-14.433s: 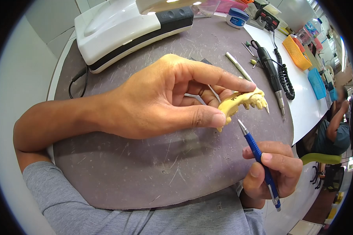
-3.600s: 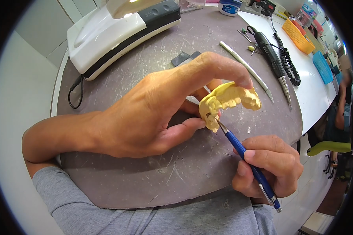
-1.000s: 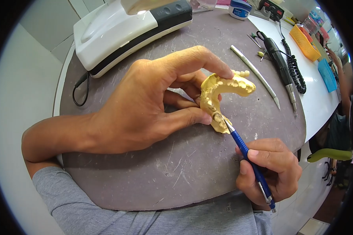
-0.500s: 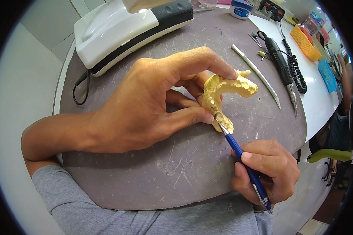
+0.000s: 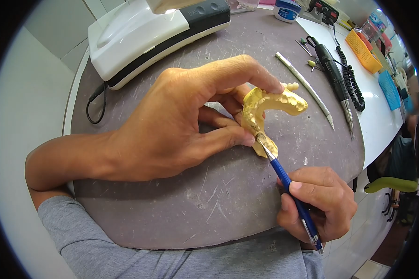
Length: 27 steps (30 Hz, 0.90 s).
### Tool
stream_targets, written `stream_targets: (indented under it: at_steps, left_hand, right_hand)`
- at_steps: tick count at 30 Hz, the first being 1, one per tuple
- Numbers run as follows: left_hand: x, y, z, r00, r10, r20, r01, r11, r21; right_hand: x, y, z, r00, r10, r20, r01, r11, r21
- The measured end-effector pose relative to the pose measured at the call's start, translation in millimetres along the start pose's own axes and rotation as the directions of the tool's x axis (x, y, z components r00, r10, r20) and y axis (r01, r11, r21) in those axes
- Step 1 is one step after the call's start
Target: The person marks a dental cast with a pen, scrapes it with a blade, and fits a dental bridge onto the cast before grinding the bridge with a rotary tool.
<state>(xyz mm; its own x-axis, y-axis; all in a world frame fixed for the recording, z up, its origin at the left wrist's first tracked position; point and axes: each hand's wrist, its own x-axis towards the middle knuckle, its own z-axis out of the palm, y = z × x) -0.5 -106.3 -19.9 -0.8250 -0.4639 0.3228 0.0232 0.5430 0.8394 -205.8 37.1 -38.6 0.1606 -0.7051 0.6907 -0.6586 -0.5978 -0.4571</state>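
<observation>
A yellow plaster dental model (image 5: 253, 109), shaped like a horseshoe arch of teeth, is gripped in my left hand (image 5: 191, 116). The index finger presses on its far side by a short row of pale tooth crowns (image 5: 291, 86), and the thumb holds its near left side. Grey-dark markings show on the teeth close to the thumb. My right hand (image 5: 319, 202) pinches a blue mechanical pencil (image 5: 295, 200), tilted, with its metal tip at a dark-marked tooth on the model's near end. Some left fingers are hidden behind the model.
Right of the model lie a whitish knife-like tool (image 5: 305, 88) and a black rotary handpiece (image 5: 333, 74) with a coiled cord. A white machine (image 5: 144, 39) stands at the back left. Orange (image 5: 363, 50) and blue (image 5: 388, 89) baskets and a blue-lidded jar (image 5: 287, 10) sit farther off.
The pencil tip has shifted very slightly right along the marked tooth, and the right hand with it. The left hand and model have barely moved.
</observation>
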Motion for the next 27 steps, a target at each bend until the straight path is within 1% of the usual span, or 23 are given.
stream_targets:
  at_steps: [3,5,6,8,9,10,12,13,15,16,17,19,21,23,27]
  left_hand:
    - [0,2,0,1.0,-0.018,-0.006,0.018,1.0,-0.01]
    - [1,3,-1,0.998,-0.057,0.008,0.057,0.998,-0.019]
    - [3,3,-2,0.999,-0.054,0.004,0.054,0.998,-0.018]
    - [5,1,-4,0.997,-0.077,0.021,0.079,0.944,-0.32]
    - [5,0,-3,0.997,-0.074,0.014,0.074,0.916,-0.395]
    - [5,2,-5,0.997,-0.071,0.006,0.067,0.916,-0.395]
    - [10,9,-12,0.967,-0.219,0.127,0.252,0.892,-0.375]
    - [10,6,-13,0.974,-0.187,0.129,0.222,0.911,-0.349]
    - [10,4,-12,0.971,-0.196,0.139,0.234,0.901,-0.366]
    - [10,3,-12,0.966,-0.207,0.154,0.251,0.89,-0.38]
    - [11,2,-12,0.971,-0.181,0.153,0.222,0.92,-0.323]
    - [10,1,-12,0.972,-0.178,0.153,0.22,0.918,-0.329]
    - [10,0,-11,0.972,-0.178,0.154,0.221,0.915,-0.338]
    - [9,-3,-10,0.981,-0.138,0.134,0.173,0.939,-0.298]
    - [10,0,-9,0.976,-0.161,0.145,0.2,0.926,-0.321]
  right_hand:
    - [-1,0,0,1.0,-0.001,-0.02,0.001,1.0,-0.008]
    - [-3,1,-3,0.999,0.013,-0.031,-0.011,0.996,0.086]
    - [-4,3,-4,1.0,0.009,-0.03,-0.006,0.996,0.085]
    - [-10,9,-4,0.986,0.027,-0.166,0.006,0.982,0.191]
    - [-12,10,-1,0.974,0.03,-0.224,0.027,0.969,0.245]
    - [-12,10,-3,0.975,0.023,-0.219,0.032,0.969,0.244]
    - [-11,9,-6,0.975,0.027,-0.22,0.037,0.96,0.279]
    - [-10,8,-6,0.976,0.021,-0.216,0.04,0.96,0.278]
    - [-8,6,-6,0.987,-0.061,-0.147,0.083,0.985,0.148]
    - [-7,5,-5,0.988,-0.065,-0.142,0.086,0.985,0.148]
    - [-6,4,-3,0.989,-0.067,-0.133,0.083,0.989,0.122]
    - [-4,1,-1,0.99,-0.07,-0.119,0.082,0.992,0.097]
    - [-2,-1,-2,0.996,-0.066,-0.052,0.07,0.995,0.068]
    - [-2,-2,0,0.997,-0.057,-0.047,0.059,0.997,0.055]
    - [-1,-3,-1,0.999,-0.043,-0.02,0.044,0.999,0.02]
